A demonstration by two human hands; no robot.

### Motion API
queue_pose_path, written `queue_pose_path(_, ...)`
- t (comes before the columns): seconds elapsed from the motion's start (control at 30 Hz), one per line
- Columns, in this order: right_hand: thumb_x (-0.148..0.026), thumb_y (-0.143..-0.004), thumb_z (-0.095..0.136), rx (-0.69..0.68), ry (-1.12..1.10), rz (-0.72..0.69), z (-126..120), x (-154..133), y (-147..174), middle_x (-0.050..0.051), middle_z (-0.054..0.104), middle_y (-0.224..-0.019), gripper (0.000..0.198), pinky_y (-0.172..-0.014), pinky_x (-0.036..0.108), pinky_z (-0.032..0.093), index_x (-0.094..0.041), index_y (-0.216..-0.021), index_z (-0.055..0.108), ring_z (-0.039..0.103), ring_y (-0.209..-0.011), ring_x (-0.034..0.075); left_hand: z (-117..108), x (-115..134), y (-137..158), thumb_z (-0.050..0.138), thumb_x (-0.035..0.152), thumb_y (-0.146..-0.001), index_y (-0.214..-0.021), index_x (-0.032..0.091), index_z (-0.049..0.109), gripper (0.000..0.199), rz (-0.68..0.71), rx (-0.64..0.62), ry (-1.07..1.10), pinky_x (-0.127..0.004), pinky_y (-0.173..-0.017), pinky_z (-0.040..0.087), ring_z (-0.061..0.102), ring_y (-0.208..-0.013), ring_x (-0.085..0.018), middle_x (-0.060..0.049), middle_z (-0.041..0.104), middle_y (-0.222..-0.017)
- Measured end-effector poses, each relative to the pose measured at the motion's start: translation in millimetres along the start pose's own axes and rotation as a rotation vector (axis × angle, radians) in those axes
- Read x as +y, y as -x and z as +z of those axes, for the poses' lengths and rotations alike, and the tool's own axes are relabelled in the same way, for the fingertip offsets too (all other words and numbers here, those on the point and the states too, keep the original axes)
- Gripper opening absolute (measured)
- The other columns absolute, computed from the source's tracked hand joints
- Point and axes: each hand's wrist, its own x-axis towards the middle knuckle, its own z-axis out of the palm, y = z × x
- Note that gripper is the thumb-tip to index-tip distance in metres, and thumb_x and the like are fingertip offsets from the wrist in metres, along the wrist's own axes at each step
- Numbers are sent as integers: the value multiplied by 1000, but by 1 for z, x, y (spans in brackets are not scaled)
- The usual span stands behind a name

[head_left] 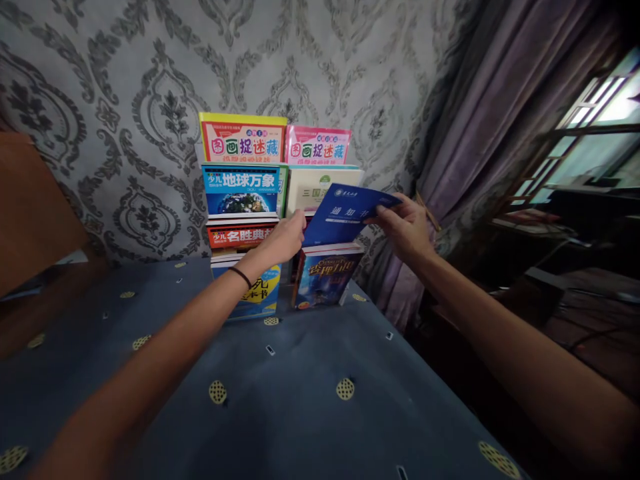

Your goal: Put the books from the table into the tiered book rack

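Note:
A thin blue booklet (333,220) with white Chinese lettering is held tilted above the right-hand row of books. My right hand (405,227) pinches its upper right corner, thumb in front. My left hand (285,241), with a dark band at the wrist, is closed at the booklet's left edge; its fingertips are partly hidden. Just below the booklet, a dark blue storybook (325,280) stands at the front of the right row. Behind it rises a cream book (307,183), partly covered. My left forearm crosses in front of a yellow and blue book (265,293).
The left row holds a blue book with a globe (245,193), a red book (235,237) and a tall yellow-edged book (240,137). A pink book (320,143) stands at the right rear. Patterned wallpaper backs the blue tablecloth (280,400); a curtain (465,107) hangs right. A brown object (37,207) sits left.

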Motion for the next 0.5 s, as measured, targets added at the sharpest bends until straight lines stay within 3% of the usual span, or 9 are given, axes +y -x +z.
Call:
queue_pose_path(0.23, -54, -69, 81, -89, 33, 95, 9, 0, 9, 0, 65, -77, 38, -73, 39, 63, -24, -80, 62, 66, -73, 20, -5, 11, 4, 47, 10, -87, -106, 16, 54, 20, 14, -11, -112, -36, -77, 45, 62, -90, -25, -11, 66, -93)
queue_pose_path(0.5, -52, -67, 81, -96, 1, 188, 13, 16, 19, 0, 65, -78, 38, -73, 39, 63, -24, -79, 60, 66, -72, 19, -10, 14, 5, 50, 8, -82, -95, 16, 59, 18, 54, -77, -109, -33, -71, 41, 61, -82, -22, -8, 66, -85)
